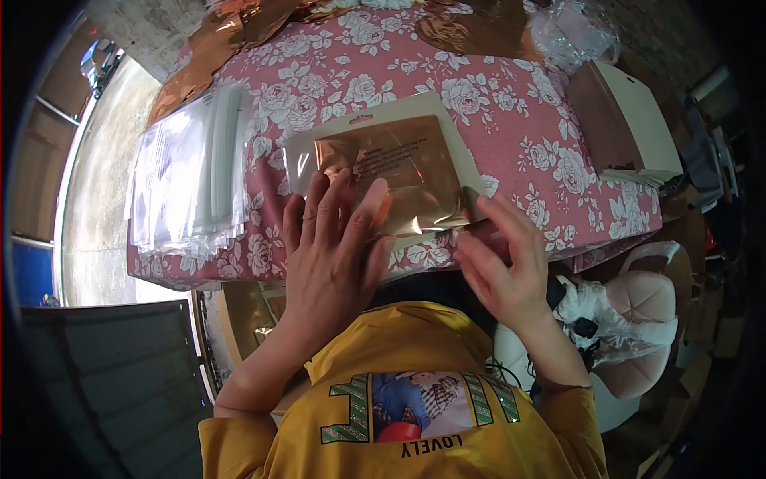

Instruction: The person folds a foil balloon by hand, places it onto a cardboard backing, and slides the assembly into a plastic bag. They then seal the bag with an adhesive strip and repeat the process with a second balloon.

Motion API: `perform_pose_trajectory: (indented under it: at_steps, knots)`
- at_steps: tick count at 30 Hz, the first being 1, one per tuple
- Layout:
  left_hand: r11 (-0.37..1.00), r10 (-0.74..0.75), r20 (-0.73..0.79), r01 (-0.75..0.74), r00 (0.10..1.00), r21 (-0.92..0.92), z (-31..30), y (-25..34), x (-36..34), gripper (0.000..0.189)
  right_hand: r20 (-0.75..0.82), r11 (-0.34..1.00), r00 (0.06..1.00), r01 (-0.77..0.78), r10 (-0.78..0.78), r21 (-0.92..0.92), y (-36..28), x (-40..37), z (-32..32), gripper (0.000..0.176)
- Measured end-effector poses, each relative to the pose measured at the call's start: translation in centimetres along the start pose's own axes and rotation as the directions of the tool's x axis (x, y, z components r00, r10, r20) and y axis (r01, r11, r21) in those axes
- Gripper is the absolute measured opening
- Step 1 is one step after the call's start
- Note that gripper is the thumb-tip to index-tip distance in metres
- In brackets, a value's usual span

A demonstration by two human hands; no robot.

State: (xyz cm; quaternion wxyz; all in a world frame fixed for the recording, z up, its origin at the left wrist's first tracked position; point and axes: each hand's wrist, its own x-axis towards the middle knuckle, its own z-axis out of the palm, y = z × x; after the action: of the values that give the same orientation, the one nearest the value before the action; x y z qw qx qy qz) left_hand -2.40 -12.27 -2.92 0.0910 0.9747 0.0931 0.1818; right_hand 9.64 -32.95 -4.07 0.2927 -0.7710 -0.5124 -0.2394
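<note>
A clear packet [399, 160] with a cream header card and a shiny copper foil sheet inside lies flat on the pink floral tablecloth [511, 112] at the near edge. My left hand [331, 247] presses flat on the packet's lower left part, fingers spread. My right hand [499, 259] touches the packet's lower right corner with its fingertips, fingers apart, at the table edge.
A stack of clear plastic sleeves [187, 176] lies at the table's left end. A pile of cream cards [630, 120] sits at the right. Loose copper foil [215, 48] and crumpled plastic [574, 32] lie at the far side. A pink chair [646, 311] stands right.
</note>
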Motion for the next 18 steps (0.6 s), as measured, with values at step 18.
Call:
perform_pose_trajectory:
  at_steps: [18]
  knots:
    - [1.000,0.025,-0.103,-0.024,0.994,0.011,0.6,-0.1,-0.1,0.058,0.168,0.942,0.967,0.229,-0.191,-0.246,-4.7,0.6,1.0,0.044]
